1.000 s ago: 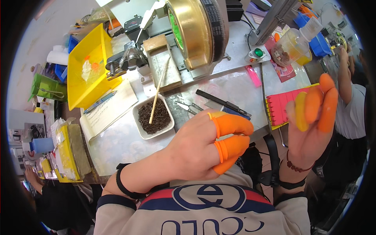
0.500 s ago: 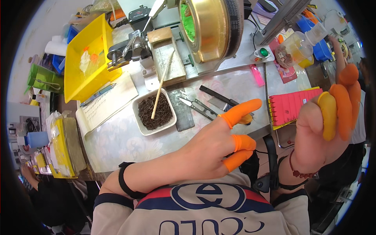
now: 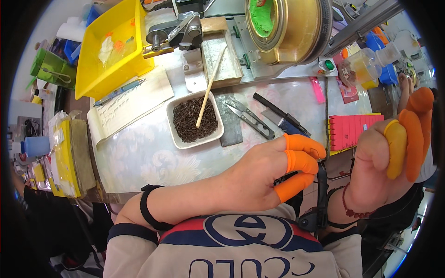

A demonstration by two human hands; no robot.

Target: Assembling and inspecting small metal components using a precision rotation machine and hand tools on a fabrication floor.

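Note:
My left hand [image 3: 252, 173] is over the front edge of the worktable, orange finger cots on its fingers. Its fingertips are pressed together, with a thin dark trace at them too small to name. To the right, my right hand [image 3: 378, 164] is raised with curled fingers in orange and yellow cots; whatever it may hold is hidden. A white square dish [image 3: 197, 142] of dark thin strands [image 3: 187, 123] stands left of my left hand, a wooden stick [image 3: 209, 95] leaning from it onto a metal tray. Thread snips [image 3: 252, 121] and a black pen [image 3: 278, 110] lie beyond my left hand.
A clamp-like machine [image 3: 174, 37] and a large golden wheel [image 3: 296, 32] stand at the back. A yellow bin [image 3: 88, 69], notepaper [image 3: 127, 109] and a yellow-grey block [image 3: 76, 155] are left. Right lie a pink ribbed block [image 3: 350, 131] and clear jar [image 3: 359, 67].
My left hand has moved slightly right, and its extended orange-capped finger has bent in toward the others. My right hand has moved slightly right and down. The head view has shifted.

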